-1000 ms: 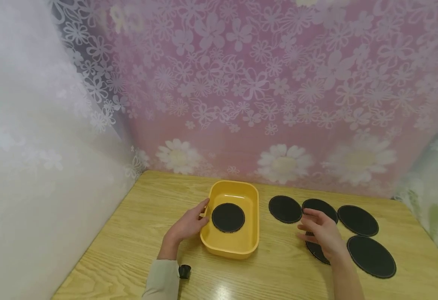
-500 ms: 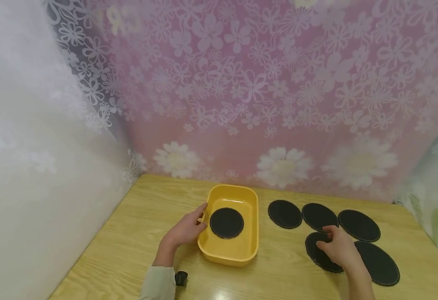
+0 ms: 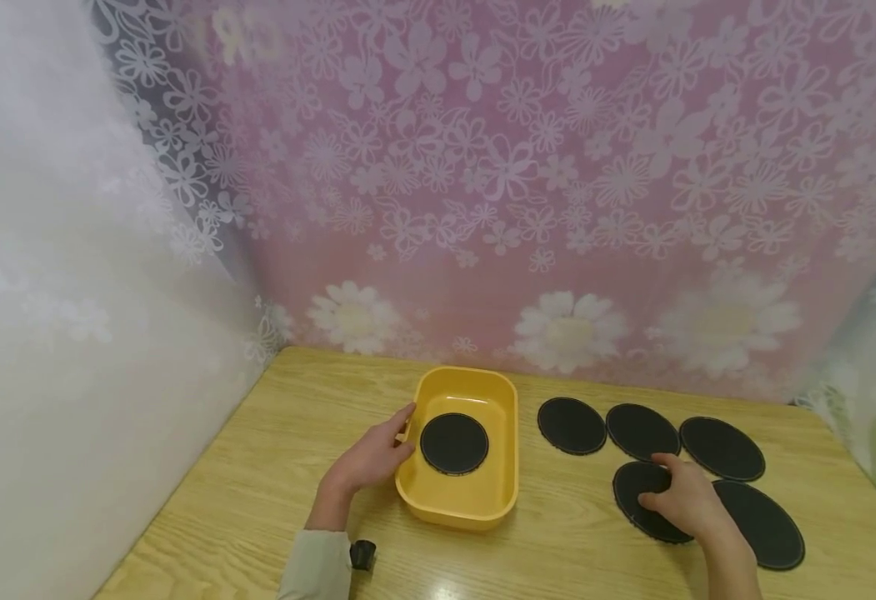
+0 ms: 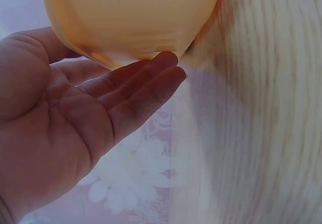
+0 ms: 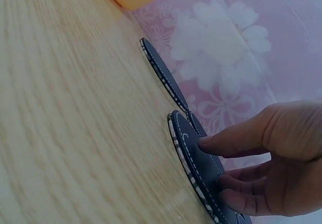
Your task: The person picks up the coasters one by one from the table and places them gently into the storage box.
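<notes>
A yellow plastic tub stands on the table with one black round coaster inside it. At the tub's left side, my left hand holds the wall and rim between thumb and fingers; the left wrist view shows several fingers along the outer wall. To the right, my right hand reaches down over another black coaster lying flat. Its thumb and fingertips touch or nearly touch the top face, as the right wrist view shows; the coaster has pale stitching and a patterned edge.
Around the right hand lie more black coasters: one at the back left, one at the back middle, one at the back right and one at the front right. A floral curtain hangs behind the wooden table.
My right hand has come down from above the coasters, moving right and nearer, onto the front left one. The left hand has stayed at the tub.
</notes>
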Tool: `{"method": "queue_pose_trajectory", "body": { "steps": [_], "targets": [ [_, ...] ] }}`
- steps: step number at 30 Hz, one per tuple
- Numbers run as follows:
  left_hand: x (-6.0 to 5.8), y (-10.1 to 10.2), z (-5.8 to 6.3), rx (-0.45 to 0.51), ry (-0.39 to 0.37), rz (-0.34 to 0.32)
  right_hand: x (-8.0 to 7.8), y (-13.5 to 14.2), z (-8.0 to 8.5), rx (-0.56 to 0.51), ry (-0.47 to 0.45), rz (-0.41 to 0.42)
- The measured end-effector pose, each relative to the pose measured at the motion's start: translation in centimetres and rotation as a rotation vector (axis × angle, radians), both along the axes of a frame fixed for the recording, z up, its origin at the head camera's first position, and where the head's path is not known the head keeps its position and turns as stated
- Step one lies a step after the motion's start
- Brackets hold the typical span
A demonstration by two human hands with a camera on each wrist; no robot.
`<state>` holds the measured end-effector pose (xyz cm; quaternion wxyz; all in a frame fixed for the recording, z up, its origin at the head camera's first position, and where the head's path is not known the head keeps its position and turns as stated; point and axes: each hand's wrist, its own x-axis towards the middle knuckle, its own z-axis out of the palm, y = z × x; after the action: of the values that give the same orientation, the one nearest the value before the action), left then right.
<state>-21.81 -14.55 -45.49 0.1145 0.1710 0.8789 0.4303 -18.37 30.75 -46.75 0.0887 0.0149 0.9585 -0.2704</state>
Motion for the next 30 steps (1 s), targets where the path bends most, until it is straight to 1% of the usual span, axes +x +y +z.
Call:
{"method": "queue_pose_trajectory", "body": {
  "steps": [11,19,24,27,30],
  "targets": [
    [-0.1,0.0,0.2,0.009,-0.009,0.004,-0.1,0.3,0.0,0.036,-0.028,0.008],
    [0.0,-0.2,0.1,0.011,-0.007,0.001,0.0,0.6,0.0,0.038,-0.023,0.063],
    [0.1,-0.2,0.1,0.006,-0.008,0.001,0.0,0.8,-0.2,-0.009,-0.027,0.089],
    [0.2,-0.2,0.1,0.007,-0.014,0.006,0.0,1.0,-0.4,0.002,-0.031,0.102],
    [0.2,-0.1,0.2,0.009,-0.012,0.004,0.0,1.4,-0.3,0.037,-0.004,0.116]
  ]
}}
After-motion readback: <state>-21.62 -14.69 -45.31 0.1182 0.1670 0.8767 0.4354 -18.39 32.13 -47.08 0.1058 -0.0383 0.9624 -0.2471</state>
